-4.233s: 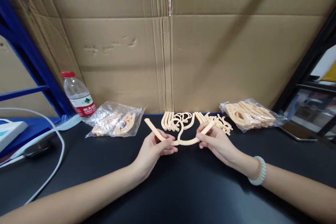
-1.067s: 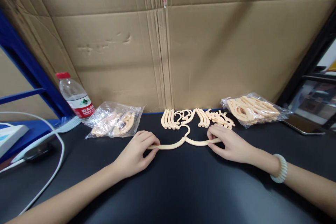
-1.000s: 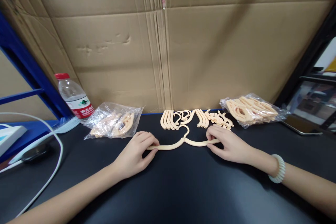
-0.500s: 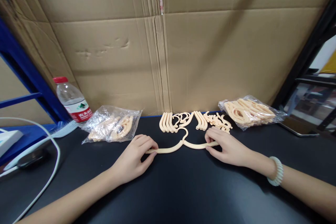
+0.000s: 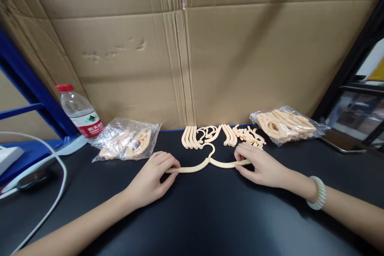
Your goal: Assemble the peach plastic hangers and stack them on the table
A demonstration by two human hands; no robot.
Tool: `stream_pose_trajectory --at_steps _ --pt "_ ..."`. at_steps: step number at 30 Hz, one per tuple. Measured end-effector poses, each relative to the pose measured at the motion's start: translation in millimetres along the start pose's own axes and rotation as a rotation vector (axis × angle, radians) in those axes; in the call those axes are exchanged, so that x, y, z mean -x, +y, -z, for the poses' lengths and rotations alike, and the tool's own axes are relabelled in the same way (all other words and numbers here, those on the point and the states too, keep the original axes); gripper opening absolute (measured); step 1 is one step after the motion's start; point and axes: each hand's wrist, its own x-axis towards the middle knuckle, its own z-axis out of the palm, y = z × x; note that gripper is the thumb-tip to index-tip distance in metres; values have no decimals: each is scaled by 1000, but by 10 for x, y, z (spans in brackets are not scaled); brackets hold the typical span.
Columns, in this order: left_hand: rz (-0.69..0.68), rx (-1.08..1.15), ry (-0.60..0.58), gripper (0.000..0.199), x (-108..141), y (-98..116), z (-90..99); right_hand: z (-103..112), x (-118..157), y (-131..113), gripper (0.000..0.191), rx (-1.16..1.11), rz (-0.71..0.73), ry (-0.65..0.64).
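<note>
A cream plastic clothes hanger (image 5: 195,167) lies on the black tabletop, its hook curving up and away from me between two bowed arms. My left hand (image 5: 156,176) pinches the end of the left arm between thumb and fingers. At the opposite end, my right hand (image 5: 258,166) grips the right arm the same way. Just behind the hook are loose hanger arms in a left row (image 5: 191,137) and a right row (image 5: 229,135), with loose hooks (image 5: 212,133) between them. Small curved pieces (image 5: 250,135) are heaped beyond my right hand.
A clear bag of cream parts (image 5: 126,140) lies at the left, and another bag (image 5: 286,124) at the right. Behind the left bag stands a water bottle (image 5: 79,110). White cable (image 5: 63,180) loops along the left side. Cardboard (image 5: 126,68) walls off the back.
The view has tilted and shifted slightly. Both hands keep their hold on the hanger's ends, with no other visible change.
</note>
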Motion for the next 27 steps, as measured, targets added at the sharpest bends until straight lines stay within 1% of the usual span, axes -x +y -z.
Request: stream_pose_trajectory --at_steps 12,23,27 --pt "-1 -22 6 10 7 23 5 -1 14 -14 10 13 -9 -16" --pt "-10 -23 21 8 22 4 -9 51 17 10 12 33 -33 -45" --pt "-13 -28 27 8 27 0 -11 70 17 13 7 59 -8 -63"
